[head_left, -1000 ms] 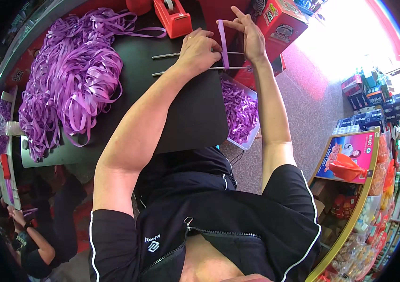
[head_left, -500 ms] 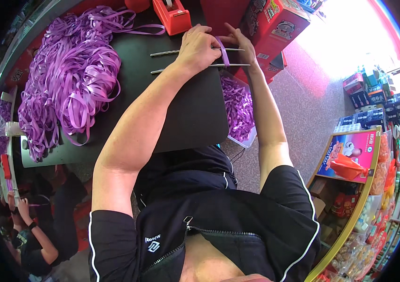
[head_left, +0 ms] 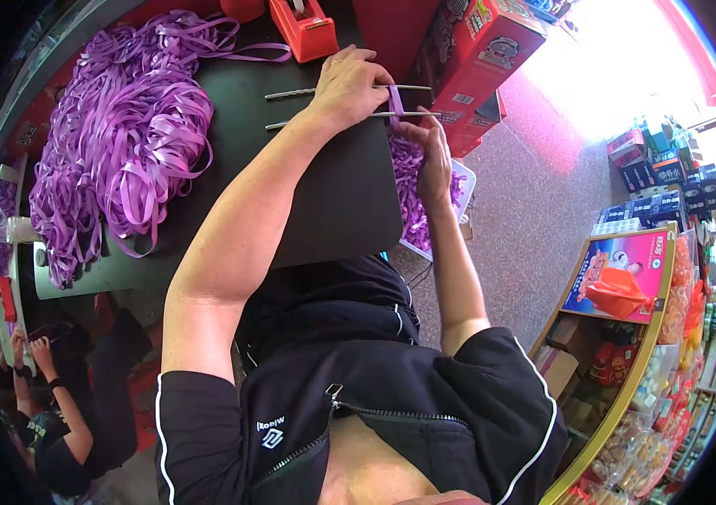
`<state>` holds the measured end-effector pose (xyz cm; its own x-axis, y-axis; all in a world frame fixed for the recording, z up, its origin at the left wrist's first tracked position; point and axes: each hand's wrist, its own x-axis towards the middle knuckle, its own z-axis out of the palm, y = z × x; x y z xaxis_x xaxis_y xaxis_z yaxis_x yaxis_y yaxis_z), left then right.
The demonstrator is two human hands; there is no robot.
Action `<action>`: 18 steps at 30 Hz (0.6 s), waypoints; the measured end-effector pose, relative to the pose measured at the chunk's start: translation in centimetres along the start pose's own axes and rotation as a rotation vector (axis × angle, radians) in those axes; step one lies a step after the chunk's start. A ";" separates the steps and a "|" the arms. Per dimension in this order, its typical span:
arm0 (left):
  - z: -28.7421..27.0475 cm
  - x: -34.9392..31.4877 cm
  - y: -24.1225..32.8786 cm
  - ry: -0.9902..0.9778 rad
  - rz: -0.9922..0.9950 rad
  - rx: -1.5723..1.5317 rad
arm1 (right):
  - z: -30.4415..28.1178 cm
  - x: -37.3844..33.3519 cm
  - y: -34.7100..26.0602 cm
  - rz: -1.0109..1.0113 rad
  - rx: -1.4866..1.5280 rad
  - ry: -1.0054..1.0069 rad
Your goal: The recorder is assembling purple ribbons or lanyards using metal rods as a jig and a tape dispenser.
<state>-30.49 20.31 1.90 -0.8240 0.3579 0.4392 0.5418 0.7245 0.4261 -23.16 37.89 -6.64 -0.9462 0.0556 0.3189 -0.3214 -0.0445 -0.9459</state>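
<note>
Two thin metal rods [head_left: 299, 123] lie side by side and stick out past the right edge of a dark tabletop [head_left: 324, 202]. A strip of purple ribbon [head_left: 395, 101] is looped across both rods near their outer ends. My left hand [head_left: 349, 84] rests over the rods, its thumb and fingertips pinched on the ribbon at the far rod. Just beyond the near rod is my right hand [head_left: 432, 156], fingers bent and closed around the ribbon's lower end; the exact grip is partly hidden. A large heap of the same purple ribbon [head_left: 135, 143] covers the table's left side.
An orange tape dispenser [head_left: 306, 32] stands at the table's far edge. Below the right edge sits a white bin [head_left: 461, 187] of purple ribbon pieces. Red boxes [head_left: 488, 50] are stacked beyond my right hand. A display case [head_left: 619, 278] stands right; a co-worker [head_left: 59, 404] works lower left.
My right hand has come from beyond the far rod toward me, to the near rod, drawing the ribbon with it. My left hand keeps its place on the rods.
</note>
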 end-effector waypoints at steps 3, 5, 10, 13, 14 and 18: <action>-0.6 0.0 -0.2 -0.069 -0.013 -0.027 | 1.9 -2.1 -2.2 0.046 0.153 0.137; -0.3 0.0 -0.3 -0.034 0.002 -0.003 | 2.4 -2.6 -2.5 -0.081 0.100 0.105; 0.2 0.0 -0.2 0.018 0.021 -0.028 | 2.6 -2.5 -4.6 -0.144 -0.216 0.208; 0.2 0.0 -0.4 0.064 0.026 -0.051 | 2.0 -1.7 -6.5 -0.109 -0.331 0.137; 0.1 0.0 -0.4 0.039 0.022 -0.064 | 1.9 -1.5 -7.1 -0.097 -0.353 0.109; -0.2 -0.3 -0.2 0.095 0.009 -0.043 | 1.7 -0.5 -9.5 -0.020 -0.384 -0.035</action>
<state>-30.33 19.92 1.81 -0.8004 0.3055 0.5157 0.5578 0.6948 0.4541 -19.64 36.60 2.32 -0.9428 0.0185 0.3329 -0.3081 0.3331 -0.8911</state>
